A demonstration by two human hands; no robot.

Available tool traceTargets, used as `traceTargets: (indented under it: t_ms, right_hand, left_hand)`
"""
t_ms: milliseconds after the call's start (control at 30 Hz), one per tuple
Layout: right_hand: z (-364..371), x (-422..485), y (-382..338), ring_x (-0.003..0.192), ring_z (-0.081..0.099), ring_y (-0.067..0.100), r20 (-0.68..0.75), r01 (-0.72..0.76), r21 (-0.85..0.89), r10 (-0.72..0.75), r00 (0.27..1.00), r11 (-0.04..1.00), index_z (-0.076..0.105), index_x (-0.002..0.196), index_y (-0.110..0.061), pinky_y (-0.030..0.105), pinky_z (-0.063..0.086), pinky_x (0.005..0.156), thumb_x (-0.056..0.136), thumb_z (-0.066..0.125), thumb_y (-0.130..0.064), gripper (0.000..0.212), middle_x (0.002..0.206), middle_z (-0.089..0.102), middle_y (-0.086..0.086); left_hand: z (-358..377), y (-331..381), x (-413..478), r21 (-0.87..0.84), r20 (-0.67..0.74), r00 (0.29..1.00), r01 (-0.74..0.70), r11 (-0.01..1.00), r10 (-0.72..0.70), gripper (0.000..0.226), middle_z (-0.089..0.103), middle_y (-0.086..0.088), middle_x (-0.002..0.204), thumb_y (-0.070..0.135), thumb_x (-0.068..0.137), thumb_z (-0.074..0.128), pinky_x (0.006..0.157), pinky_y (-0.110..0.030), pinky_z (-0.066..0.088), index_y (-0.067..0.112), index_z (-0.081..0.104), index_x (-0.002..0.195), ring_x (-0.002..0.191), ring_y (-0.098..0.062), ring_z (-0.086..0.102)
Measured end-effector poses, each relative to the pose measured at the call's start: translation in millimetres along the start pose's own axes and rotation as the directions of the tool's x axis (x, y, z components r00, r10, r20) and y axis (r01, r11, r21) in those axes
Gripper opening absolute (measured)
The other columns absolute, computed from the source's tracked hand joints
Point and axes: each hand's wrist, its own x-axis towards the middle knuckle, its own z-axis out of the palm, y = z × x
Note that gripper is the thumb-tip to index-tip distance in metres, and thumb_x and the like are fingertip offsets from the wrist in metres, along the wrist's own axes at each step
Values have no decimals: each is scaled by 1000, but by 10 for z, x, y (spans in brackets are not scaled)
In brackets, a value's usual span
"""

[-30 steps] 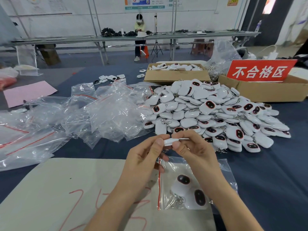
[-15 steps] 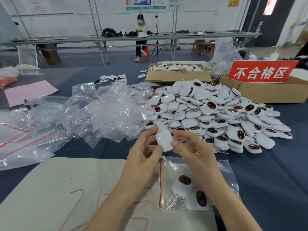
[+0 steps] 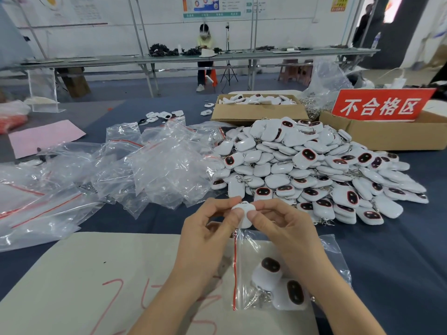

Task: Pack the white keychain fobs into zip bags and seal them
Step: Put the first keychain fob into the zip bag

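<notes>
Both hands pinch one white keychain fob [image 3: 244, 212] above the table's near edge, its plain back toward me. My left hand [image 3: 205, 240] holds its left side and my right hand [image 3: 283, 235] its right side. Below them lies a clear zip bag [image 3: 244, 281] with a red seal line, holding two fobs [image 3: 278, 284] with dark faces up. A large heap of white fobs [image 3: 312, 170] sits behind and to the right. Loose empty zip bags [image 3: 150, 170] pile up on the left.
A pale cardboard sheet [image 3: 96, 274] with red marks lies under the bag. Two cardboard boxes stand at the back: one with fobs [image 3: 258, 113], one behind a red sign [image 3: 382, 106]. Pink paper [image 3: 46, 136] lies far left. A person sits at a distant bench.
The fob has been turned between my fingers, from edge-on to flat and then tilted. Both hands stay in about the same place above the bag.
</notes>
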Motion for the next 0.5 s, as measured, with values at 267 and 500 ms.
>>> traceTargets:
  t_ms: [267, 500]
  right_hand:
    - [11, 37, 68, 75, 73, 17, -88, -64, 123, 75, 993, 990, 77, 90, -28, 17, 56, 67, 86, 74, -18, 10, 82, 77, 4]
    - [-14, 30, 107, 73, 67, 18, 20, -53, 128, 51, 999, 990, 77, 96, -28, 24, 57, 71, 84, 61, -43, 25, 82, 74, 7]
  left_hand:
    - [37, -27, -43, 114, 149, 987, -85, 990, 67, 42, 68, 15, 120, 24, 95, 68, 84, -20, 54, 48, 60, 129, 104, -12, 67]
    - [6, -54, -29, 322, 141, 966, -251, 913, 216, 26, 71, 18, 104, 28, 95, 64, 77, -9, 45, 42, 70, 117, 96, -8, 67]
